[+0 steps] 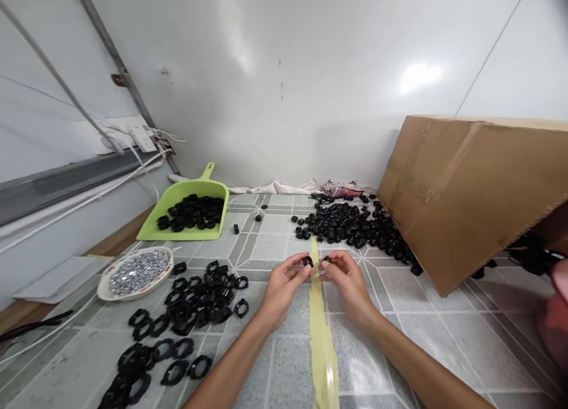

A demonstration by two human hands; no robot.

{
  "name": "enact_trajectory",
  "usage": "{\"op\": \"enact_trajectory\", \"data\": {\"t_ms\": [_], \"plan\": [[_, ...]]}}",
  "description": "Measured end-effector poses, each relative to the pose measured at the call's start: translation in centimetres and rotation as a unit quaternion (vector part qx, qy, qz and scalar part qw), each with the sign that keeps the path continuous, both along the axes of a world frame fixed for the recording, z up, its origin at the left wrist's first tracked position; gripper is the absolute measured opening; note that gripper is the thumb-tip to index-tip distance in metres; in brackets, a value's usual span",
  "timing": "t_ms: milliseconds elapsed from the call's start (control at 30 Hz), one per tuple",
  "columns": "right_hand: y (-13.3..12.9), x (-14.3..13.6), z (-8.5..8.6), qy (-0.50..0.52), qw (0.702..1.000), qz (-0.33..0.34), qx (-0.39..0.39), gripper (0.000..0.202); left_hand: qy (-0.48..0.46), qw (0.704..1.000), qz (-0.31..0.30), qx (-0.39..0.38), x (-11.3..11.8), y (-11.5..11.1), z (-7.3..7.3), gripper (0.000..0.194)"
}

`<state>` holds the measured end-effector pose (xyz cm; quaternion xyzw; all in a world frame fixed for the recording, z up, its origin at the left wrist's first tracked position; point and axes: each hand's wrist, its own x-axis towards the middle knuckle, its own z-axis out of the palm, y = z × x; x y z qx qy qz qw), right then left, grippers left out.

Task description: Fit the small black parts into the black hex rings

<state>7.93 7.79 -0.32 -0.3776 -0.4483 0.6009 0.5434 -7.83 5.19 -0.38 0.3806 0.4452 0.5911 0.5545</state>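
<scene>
"Where's the black ring (pixel 308 261)?"
"Pinched between the left fingertips (pixel 303 273), its curved edge showing."
"And the other black piece (pixel 327 259)?"
"Small, partly hidden by the right fingertips (pixel 331 270), near the ring."

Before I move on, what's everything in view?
Dustpan: one, green, back left
Rings: many, black, front left
Small parts: many, black, dustpan, back right, around box
Plate: one, white, patterned, left
Metallic bits: many, silver, on plate
Cardboard box: one, brown, right
Tape: one strip, yellow, centre
Power strip: one, white, far left
Paper: some, white, left edge
Cables: several, white, left
Cloth: some, white and red, at back wall
Blurred item: one, pink, right edge
Tiled surface: one, grey, below
Left hand: one, centre, holding small part
Right hand: one, centre, holding small part
</scene>
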Motion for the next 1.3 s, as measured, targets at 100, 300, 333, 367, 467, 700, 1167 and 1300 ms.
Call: {"op": "enact_trajectory", "data": {"t_ms": [100, 300, 333, 367, 467, 700, 1167, 1300], "plan": [[0.4, 0.1, 0.0, 0.035, 0.998, 0.034, -0.025, 0.036, 0.02, 1.0, -0.007, -0.02, 0.0, 0.0, 0.2, 0.053], [1.2, 0.1, -0.1, -0.045, 0.995, 0.071, 0.058, 0.032, 0.054, 0.998, -0.037, -0.009, 0.1, 0.0, 0.2, 0.041], [1.3, 0.2, -0.1, -0.063, 0.993, 0.072, 0.07, 0.031, 0.061, 0.997, -0.043, -0.005, 0.2, 0.0, 0.2, 0.04], [1.4, 0.3, -0.1, -0.077, 0.991, 0.079, 0.079, 0.029, 0.068, 0.997, -0.047, -0.001, 0.2, 0.0, 0.1, 0.04], [1.3, 0.5, 0.0, -0.085, 0.986, 0.115, 0.09, 0.022, 0.073, 0.996, -0.046, 0.009, 0.2, 0.0, 0.2, 0.037], [0.9, 0.3, -0.2, -0.114, 0.98, 0.131, 0.098, 0.018, 0.05, 0.998, -0.037, -0.003, 0.2, 0.0, 0.4, 0.044], [0.7, 0.1, -0.5, -0.161, 0.97, 0.105, 0.152, 0.019, 0.007, 1.0, -0.012, -0.008, -0.2, 0.5, -0.3, 0.035], [0.1, 0.2, 0.0, -0.217, 0.954, 0.074, 0.195, 0.015, 0.011, 0.999, -0.049, -0.016, -0.6, 0.4, 0.2, 0.035]]}}
